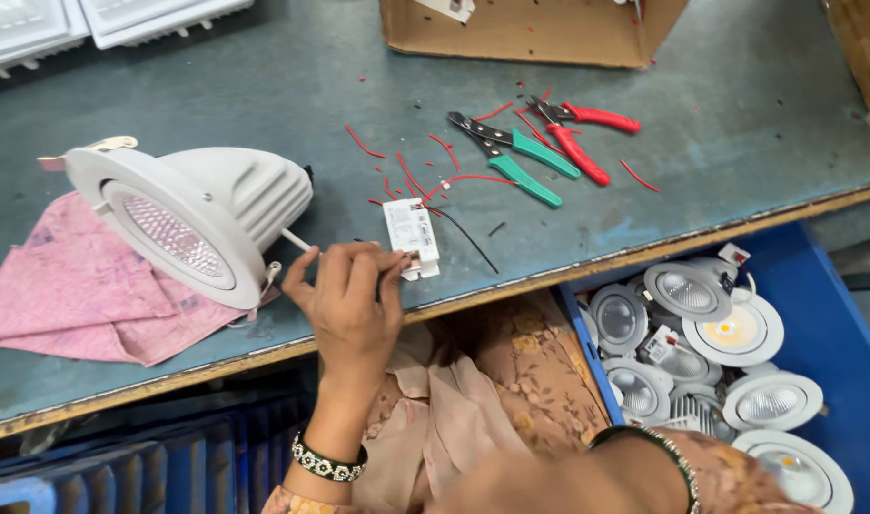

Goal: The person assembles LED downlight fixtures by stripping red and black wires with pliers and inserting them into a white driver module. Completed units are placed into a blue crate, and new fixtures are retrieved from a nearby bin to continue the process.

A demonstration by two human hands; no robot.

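Right hand out of frame, only the forearm shows; state unknown. Left hand (347,295) pinches a wire at the bench edge, between lamp (192,221) and driver (411,236). Risk: a tug could drag the driver off the edge. Cutters (516,152) lie farther back.

An open brown cardboard box (535,29) stood at the bench's far edge; a white printed label covered the small rectangular driver unit (411,233).
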